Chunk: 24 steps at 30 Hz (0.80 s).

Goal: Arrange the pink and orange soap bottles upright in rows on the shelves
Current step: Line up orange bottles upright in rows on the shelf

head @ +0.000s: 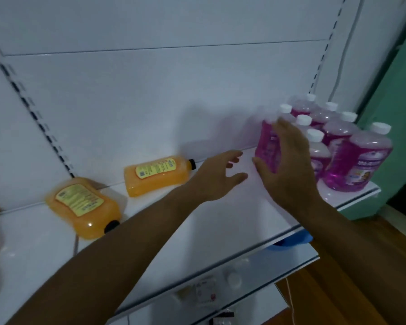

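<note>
Shelf [220, 221]: pink bottles [338, 137] upright in rows; left of them, two orange bottles [155, 174] lying flat, unsorted; both hands [288, 160] released, right touching a pink bottle.

a blue object [293, 240] under the shelf edge — wooden floor [338, 289], green wall [394, 113] at right.

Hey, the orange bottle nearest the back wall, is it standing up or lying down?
Lying down. The orange bottle rests on its side on the shelf, label facing up, black cap pointing right toward the left hand.
</note>
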Each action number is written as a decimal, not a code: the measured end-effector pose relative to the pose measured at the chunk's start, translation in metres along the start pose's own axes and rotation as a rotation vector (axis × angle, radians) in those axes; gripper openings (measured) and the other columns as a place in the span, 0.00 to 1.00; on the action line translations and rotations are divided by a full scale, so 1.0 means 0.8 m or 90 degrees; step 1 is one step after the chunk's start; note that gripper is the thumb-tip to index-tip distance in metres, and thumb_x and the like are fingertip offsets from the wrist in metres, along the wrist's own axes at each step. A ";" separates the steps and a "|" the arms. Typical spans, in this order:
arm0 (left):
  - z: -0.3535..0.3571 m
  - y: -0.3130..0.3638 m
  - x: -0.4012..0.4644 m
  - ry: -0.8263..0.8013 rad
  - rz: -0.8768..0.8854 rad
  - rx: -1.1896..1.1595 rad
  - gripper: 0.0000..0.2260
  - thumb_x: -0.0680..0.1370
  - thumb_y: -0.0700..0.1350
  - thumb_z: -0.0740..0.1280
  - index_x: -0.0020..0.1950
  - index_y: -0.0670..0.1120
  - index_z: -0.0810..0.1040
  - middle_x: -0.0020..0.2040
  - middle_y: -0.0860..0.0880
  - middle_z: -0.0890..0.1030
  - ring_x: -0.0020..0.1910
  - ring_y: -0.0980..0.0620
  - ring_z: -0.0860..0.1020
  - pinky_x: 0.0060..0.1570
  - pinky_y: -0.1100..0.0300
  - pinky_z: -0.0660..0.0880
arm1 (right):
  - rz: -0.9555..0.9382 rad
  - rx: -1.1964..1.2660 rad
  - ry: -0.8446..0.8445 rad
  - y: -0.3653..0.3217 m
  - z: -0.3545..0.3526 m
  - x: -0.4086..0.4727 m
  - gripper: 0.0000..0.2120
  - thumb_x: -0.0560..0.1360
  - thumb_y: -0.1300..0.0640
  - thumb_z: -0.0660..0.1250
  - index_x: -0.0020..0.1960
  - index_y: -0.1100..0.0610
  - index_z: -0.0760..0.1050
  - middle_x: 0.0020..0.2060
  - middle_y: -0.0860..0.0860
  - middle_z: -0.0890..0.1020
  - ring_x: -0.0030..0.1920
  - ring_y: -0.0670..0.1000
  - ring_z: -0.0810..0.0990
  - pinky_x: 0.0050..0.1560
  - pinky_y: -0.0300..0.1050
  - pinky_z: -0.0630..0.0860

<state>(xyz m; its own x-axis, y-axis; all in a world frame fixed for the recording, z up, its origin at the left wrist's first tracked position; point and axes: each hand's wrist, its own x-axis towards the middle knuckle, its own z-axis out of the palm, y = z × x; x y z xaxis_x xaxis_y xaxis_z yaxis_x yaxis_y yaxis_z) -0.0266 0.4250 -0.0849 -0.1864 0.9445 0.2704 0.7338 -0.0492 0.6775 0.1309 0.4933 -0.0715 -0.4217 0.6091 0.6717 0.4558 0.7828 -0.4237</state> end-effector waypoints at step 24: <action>-0.246 -0.181 -0.252 -0.088 -0.223 0.519 0.39 0.74 0.51 0.71 0.78 0.54 0.50 0.79 0.51 0.53 0.77 0.45 0.51 0.72 0.44 0.57 | -0.371 0.008 -0.489 -0.223 0.239 -0.025 0.31 0.76 0.56 0.67 0.76 0.53 0.60 0.72 0.53 0.68 0.75 0.58 0.59 0.74 0.56 0.51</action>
<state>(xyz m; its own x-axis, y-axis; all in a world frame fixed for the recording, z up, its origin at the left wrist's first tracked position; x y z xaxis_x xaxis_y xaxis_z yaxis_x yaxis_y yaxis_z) -0.2236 0.1776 -0.1033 -0.4455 0.8951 0.0183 0.8952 0.4456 -0.0050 -0.0919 0.3663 -0.1256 -0.9791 0.0386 0.1996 0.0066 0.9873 -0.1586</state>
